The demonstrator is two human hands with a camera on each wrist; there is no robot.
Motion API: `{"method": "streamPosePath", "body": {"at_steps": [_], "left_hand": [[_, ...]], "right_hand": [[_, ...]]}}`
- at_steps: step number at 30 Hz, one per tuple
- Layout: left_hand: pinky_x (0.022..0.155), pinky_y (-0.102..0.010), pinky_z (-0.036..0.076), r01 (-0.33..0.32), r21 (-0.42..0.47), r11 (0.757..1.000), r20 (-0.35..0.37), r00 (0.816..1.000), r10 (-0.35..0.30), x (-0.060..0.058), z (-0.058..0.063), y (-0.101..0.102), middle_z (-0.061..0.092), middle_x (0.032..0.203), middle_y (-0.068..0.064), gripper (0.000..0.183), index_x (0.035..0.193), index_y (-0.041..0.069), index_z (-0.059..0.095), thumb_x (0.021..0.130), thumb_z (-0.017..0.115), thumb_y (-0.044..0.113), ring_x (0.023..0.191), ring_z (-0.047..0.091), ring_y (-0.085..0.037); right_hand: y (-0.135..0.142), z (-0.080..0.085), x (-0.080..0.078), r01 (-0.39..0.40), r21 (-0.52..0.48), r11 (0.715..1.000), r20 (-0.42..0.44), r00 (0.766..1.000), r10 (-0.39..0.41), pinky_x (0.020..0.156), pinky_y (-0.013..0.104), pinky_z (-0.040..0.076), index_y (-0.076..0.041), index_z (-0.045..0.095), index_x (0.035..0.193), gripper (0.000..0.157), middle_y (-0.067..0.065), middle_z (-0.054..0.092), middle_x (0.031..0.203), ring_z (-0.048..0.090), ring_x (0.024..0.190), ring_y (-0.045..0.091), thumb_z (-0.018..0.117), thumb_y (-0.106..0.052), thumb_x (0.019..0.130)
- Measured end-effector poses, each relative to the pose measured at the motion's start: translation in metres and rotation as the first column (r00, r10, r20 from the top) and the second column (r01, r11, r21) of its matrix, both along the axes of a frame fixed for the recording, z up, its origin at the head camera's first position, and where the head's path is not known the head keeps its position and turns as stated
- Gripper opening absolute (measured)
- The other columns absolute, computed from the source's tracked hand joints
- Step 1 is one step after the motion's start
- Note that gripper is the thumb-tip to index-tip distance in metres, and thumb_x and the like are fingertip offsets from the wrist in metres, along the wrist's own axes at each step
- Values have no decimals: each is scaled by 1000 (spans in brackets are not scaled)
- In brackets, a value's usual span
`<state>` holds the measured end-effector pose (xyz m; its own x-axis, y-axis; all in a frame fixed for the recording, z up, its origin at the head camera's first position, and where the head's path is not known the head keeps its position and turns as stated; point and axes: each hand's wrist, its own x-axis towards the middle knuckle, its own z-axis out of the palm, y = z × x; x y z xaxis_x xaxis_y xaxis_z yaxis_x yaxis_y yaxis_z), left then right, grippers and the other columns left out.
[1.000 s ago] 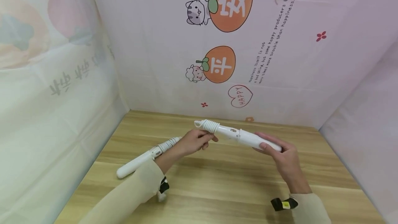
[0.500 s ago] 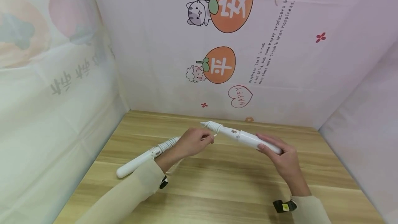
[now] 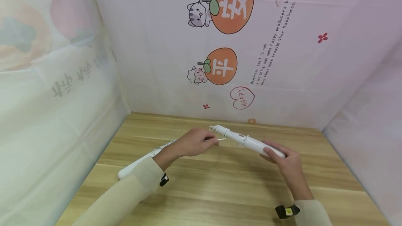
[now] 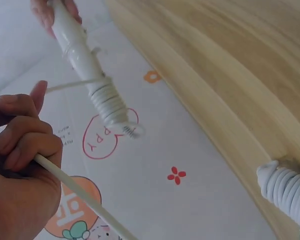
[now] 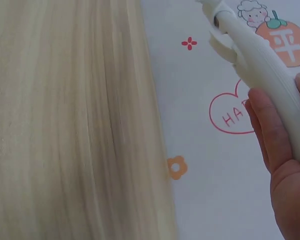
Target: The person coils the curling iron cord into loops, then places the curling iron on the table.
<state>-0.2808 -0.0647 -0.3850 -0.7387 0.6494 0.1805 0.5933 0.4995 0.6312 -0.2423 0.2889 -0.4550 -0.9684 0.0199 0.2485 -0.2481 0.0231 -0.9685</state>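
Note:
My right hand [image 3: 284,156] grips a white curling iron [image 3: 254,145] by its thick smooth end, holding it raised over the table and slanting up to the left. White cord [image 4: 108,104] is wound in tight coils round the iron's other end. A stretch of that cord [image 4: 70,85] runs from the coils to my left hand [image 3: 198,142], whose curled fingers hold it, and more cord [image 4: 85,196] trails out below the fist in the left wrist view. A second white curling iron [image 3: 135,166], also wrapped in cord, lies on the table, partly behind my left forearm.
The wood-grain table [image 3: 238,191] meets a printed white cloth wall [image 3: 163,62] at the back. More cloth hangs on the left and right sides. The second iron's cord coils [image 4: 287,192] show at the right edge of the left wrist view.
My left hand has closed on the cord and drawn a stretch of it off the coils. The held iron has shifted slightly right and down. The second iron has stayed put.

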Motion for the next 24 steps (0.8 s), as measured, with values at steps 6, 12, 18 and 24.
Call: {"method": "streamPosePath", "body": {"at_steps": [6, 12, 18, 24], "left_hand": [[59, -25, 34, -58, 26, 998, -26, 998, 58, -10, 7, -6, 55, 71, 3, 27, 113, 14, 80, 115, 57, 26, 59, 38, -6], [66, -27, 42, -56, 48, 997, -69, 996, 60, -26, 3, -14, 57, 71, 2, 26, 110, 18, 80, 115, 57, 27, 61, 43, -6], [63, -26, 40, 19, 101, 995, -1, 1000, -19, -32, -3, -17, 55, 70, 5, 25, 110, 17, 80, 115, 56, 22, 61, 43, -7], [67, -25, 44, 37, 145, 989, 190, 980, -65, -39, -13, -19, 70, 85, 0, 28, 110, 19, 83, 116, 57, 28, 73, 52, -10]], "right_hand": [[-1, 1, 5, -41, 258, 965, -29, 998, 50, 85, 31, 65, 11, 71, 133, 36, -19, 77, 125, 78, 105, 7, 77, -6, 102], [3, 3, 17, -143, 329, 934, -49, 985, 168, 85, 34, 66, 8, 73, 132, 32, -16, 78, 129, 77, 109, 9, 75, 0, 101], [4, 5, 25, -256, 239, 937, -104, 952, 287, 88, 35, 65, 13, 71, 131, 30, -9, 77, 135, 73, 119, 8, 67, 12, 101], [3, 9, 24, -341, 103, 934, -154, 923, 354, 92, 41, 65, 18, 65, 135, 33, -1, 76, 138, 71, 126, 13, 56, 18, 103]]}}
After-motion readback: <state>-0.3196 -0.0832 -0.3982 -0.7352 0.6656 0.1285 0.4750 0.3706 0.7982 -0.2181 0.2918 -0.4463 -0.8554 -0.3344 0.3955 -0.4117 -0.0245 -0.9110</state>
